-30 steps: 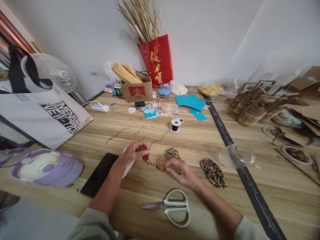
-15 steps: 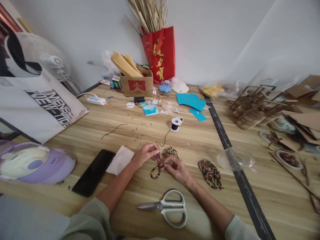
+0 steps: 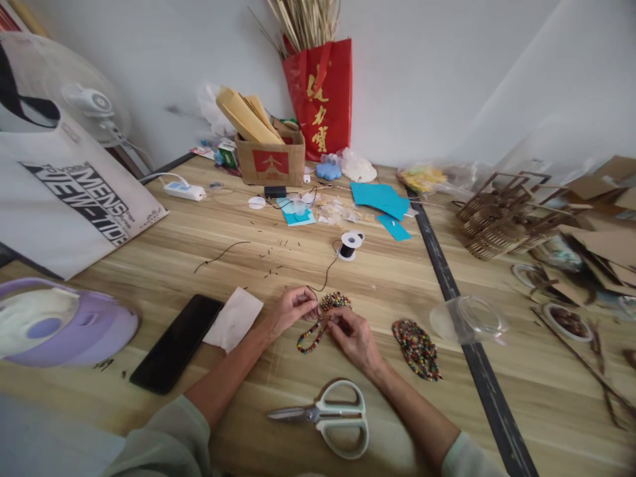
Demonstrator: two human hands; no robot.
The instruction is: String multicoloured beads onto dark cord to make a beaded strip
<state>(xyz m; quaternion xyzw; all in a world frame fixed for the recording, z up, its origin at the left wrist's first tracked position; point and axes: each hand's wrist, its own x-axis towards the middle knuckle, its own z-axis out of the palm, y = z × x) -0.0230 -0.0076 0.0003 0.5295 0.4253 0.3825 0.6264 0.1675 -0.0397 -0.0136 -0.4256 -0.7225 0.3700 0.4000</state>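
Note:
My left hand (image 3: 297, 307) pinches a dark cord (image 3: 326, 275) that runs back to a white spool (image 3: 350, 245). Close beside it, my right hand (image 3: 352, 334) is closed, its fingertips at the cord end of a multicoloured bead bracelet (image 3: 309, 342). The bracelet's loop hangs just above or rests on the table between the hands; I cannot tell which. Behind my fingers lies a heap of beaded strands (image 3: 336, 301). Another pile of bead strands (image 3: 417, 350) is to the right. Scissors with pale handles (image 3: 342, 419) lie in front of my hands.
A black phone (image 3: 176, 343) and a white paper (image 3: 234, 320) lie left of my left arm. A clear plastic lid or dish (image 3: 467, 318) sits at right near a dark strip (image 3: 489, 391). Toward the wall stand a cardboard box (image 3: 271, 162) and a red bag (image 3: 320, 99).
The view has shifted slightly. My hands stay close together at the bracelet, and its loop looks more drawn out toward my right fingertips.

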